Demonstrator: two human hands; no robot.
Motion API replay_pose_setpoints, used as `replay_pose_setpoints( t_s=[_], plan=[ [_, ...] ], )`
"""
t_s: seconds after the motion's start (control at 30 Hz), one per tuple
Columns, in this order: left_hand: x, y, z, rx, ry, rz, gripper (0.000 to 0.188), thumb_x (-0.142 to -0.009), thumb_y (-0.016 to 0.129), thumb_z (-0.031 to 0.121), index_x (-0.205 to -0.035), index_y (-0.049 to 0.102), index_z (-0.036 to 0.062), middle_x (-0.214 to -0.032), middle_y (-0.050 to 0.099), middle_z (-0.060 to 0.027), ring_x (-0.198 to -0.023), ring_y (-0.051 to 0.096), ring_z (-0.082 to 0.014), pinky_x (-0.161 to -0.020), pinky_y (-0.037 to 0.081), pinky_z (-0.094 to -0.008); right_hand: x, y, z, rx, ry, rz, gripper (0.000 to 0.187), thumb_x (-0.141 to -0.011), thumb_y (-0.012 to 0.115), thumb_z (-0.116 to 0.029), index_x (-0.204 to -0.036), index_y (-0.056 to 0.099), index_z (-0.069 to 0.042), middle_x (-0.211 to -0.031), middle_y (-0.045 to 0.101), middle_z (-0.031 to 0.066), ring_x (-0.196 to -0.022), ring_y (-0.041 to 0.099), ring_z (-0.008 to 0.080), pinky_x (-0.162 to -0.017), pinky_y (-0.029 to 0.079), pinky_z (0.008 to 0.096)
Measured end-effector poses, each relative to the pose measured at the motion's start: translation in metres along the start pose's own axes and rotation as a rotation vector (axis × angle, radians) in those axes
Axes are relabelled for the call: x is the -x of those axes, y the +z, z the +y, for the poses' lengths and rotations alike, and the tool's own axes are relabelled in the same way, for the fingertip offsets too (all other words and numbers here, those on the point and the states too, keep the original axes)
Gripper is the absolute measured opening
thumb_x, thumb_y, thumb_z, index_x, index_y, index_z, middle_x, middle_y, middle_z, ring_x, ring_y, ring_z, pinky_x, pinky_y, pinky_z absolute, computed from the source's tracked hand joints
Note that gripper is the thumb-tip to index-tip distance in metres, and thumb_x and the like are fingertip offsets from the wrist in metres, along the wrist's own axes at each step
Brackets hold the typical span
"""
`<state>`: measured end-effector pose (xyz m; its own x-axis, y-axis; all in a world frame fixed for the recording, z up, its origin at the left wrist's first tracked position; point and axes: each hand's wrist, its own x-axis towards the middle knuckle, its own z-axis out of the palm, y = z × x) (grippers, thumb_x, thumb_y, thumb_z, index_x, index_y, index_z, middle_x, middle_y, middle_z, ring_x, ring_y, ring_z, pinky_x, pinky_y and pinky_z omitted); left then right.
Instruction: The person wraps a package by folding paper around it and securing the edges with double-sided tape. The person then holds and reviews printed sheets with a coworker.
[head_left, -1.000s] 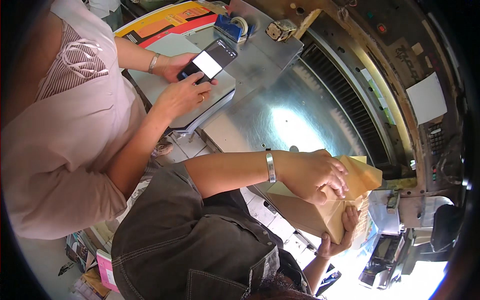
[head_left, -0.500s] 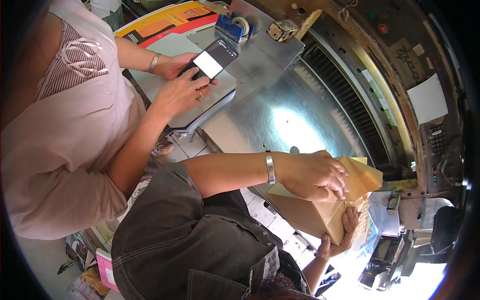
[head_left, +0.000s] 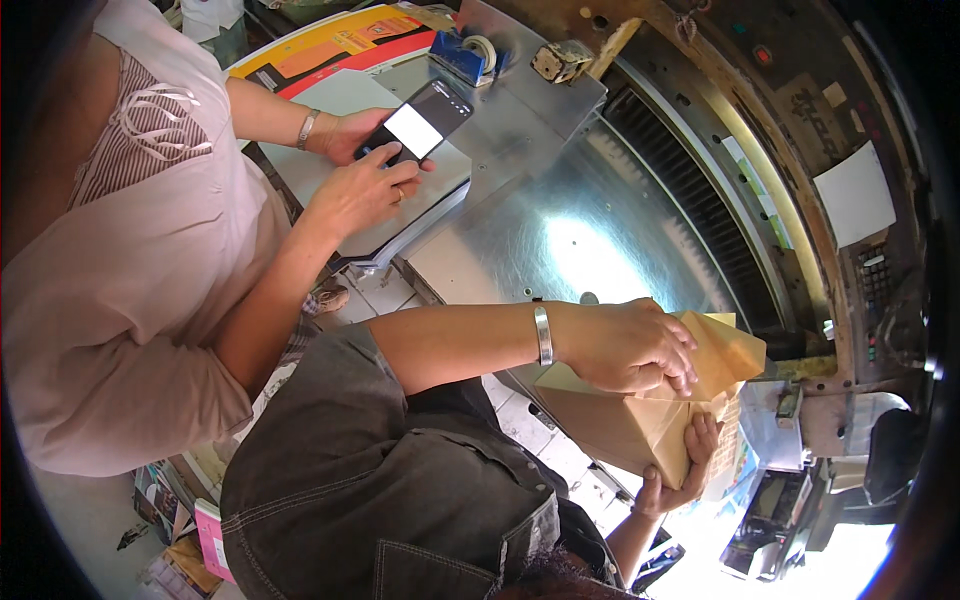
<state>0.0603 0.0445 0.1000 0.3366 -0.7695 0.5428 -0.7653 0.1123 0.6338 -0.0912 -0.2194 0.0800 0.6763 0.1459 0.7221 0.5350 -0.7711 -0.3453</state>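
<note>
A dark sleeve (head_left: 310,450) is filling the lower foreground; beyond it the person's left hand (head_left: 625,350), with a silver bracelet (head_left: 543,335) at the wrist, is pressing on a tan paper parcel (head_left: 615,430), fingers bending together over the folds; whether they are also pinching the paper, I cannot tell, as their undersides are hidden; the right hand (head_left: 685,465) is gripping the parcel's end from below, thumb and fingers spreading around it; the parcel is overlapping the near right edge of a metal table (head_left: 480,245) in this view; farther off, at left, a co-worker's hands (head_left: 362,192) are holding a phone (head_left: 420,122) above a paper stack (head_left: 440,185); past the phone, a blue tape dispenser (head_left: 460,60) is standing near a small block (head_left: 560,62); along the far side, a slotted panel (head_left: 690,195) is curving.
</note>
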Motion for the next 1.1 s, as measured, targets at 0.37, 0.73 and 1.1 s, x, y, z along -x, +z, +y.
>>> replay_pose_setpoints(
  t_s=[0.37,0.73,1.1],
  plan=[
    [0.081,0.010,-0.049,0.431,-0.307,1.292,0.111,-0.098,0.063,0.008,-0.168,-0.023,0.0103,-0.141,0.060,-0.0160,-0.119,0.063,-0.0254,-0.105,0.052,-0.0394,-0.006,0.006,-0.002,-0.044,0.002,0.017,0.073,-0.089,0.071,-0.060,-0.120,0.070,0.006,-0.129,0.070,0.0247,-0.130,0.060,0.0476,-0.123,0.030,0.0656],
    [0.126,-0.036,-0.041,0.623,-0.428,1.579,0.114,-0.101,0.062,0.014,-0.165,-0.032,0.0171,-0.127,0.062,-0.0119,-0.099,0.067,-0.0201,-0.091,0.059,-0.0385,-0.004,0.006,-0.001,-0.054,0.019,0.019,0.075,-0.088,0.072,-0.065,-0.119,0.071,0.003,-0.130,0.070,0.0236,-0.131,0.060,0.0469,-0.124,0.030,0.0652],
    [0.123,0.038,-0.080,0.301,-0.496,0.966,0.082,-0.100,0.062,0.006,-0.172,0.021,0.0132,-0.087,0.052,0.0059,-0.068,0.045,-0.0045,-0.062,0.041,-0.0192,-0.020,-0.023,0.015,-0.253,0.067,0.206,0.070,-0.093,0.066,-0.054,-0.136,0.060,0.001,-0.121,0.072,0.0218,-0.114,0.065,0.0333,-0.108,0.041,0.0521]
  ],
)
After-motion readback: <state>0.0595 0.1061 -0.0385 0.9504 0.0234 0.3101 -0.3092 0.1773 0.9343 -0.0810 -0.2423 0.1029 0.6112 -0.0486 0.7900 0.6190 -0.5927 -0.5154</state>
